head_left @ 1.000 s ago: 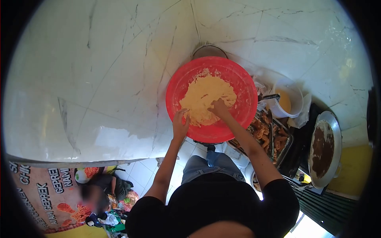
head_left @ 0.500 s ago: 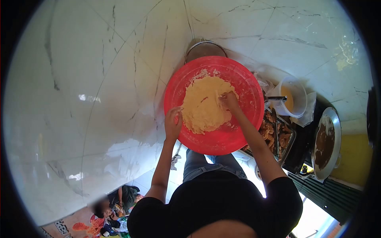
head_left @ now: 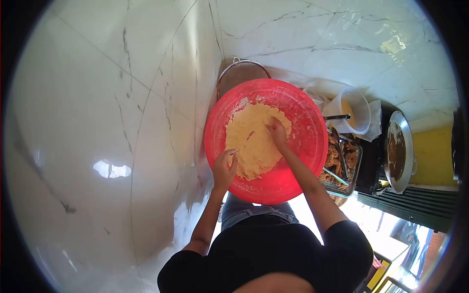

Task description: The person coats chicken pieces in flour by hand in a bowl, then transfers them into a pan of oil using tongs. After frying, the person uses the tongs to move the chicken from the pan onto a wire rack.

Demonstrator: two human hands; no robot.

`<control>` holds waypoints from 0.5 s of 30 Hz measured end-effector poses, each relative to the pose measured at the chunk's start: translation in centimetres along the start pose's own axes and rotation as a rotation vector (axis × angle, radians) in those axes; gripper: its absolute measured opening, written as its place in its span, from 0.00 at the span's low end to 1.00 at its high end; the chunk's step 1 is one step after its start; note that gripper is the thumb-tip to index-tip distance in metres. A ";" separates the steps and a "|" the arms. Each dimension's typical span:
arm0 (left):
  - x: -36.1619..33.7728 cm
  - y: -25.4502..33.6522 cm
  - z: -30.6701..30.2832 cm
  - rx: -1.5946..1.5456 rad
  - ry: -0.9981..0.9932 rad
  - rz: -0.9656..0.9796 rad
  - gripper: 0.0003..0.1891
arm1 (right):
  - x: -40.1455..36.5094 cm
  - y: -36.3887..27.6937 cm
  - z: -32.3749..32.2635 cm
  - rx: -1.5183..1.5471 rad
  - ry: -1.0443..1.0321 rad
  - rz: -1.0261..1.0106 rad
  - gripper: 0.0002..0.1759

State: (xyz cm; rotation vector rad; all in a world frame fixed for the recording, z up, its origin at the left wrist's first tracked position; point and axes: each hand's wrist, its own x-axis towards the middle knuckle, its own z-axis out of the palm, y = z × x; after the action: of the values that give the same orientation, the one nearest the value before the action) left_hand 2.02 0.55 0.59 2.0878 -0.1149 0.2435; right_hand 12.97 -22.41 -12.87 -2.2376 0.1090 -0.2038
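Observation:
A wide red basin [head_left: 312, 141] holds a bed of pale yellow flour-like powder [head_left: 254, 141], with a small darker slit near its middle. My left hand [head_left: 224, 169] is at the basin's left side, its fingers apart and bent over the edge of the powder, holding nothing I can see. Over the right part of the powder, my right hand [head_left: 277, 133] points its fingers down into it. Those fingers are drawn together and dusted with powder; whatever they hold is too small to make out.
Behind the basin stands a round metal-rimmed pot [head_left: 244, 73]. On the right are a clear plastic tub [head_left: 359, 110] with yellowish contents, a tray of brown fried pieces [head_left: 359, 168] with tongs, and a wide metal pan [head_left: 408, 141]. A marbled tile wall [head_left: 88, 107] borders the left.
The view has turned, so the basin sits slightly lower. My left hand has moved inward from the rim to the powder's edge. My right hand stays at the powder's right part.

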 end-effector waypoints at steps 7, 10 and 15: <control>0.2 -0.4 0.0 0.008 -0.003 0.023 0.06 | -1.7 1.1 2.6 -0.210 0.006 -0.202 0.21; 0.3 -0.4 0.0 0.003 -0.016 0.013 0.05 | -1.8 1.0 2.8 -0.207 0.002 -0.202 0.20; 0.3 -0.5 0.1 -0.004 -0.009 0.005 0.05 | -1.8 0.6 2.9 -0.187 0.009 -0.158 0.20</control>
State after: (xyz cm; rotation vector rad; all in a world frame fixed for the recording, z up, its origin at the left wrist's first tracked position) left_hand 2.42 0.75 0.24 2.0851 -0.1260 0.2363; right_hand 11.70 -20.26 -15.33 -2.4337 -0.0470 -0.2997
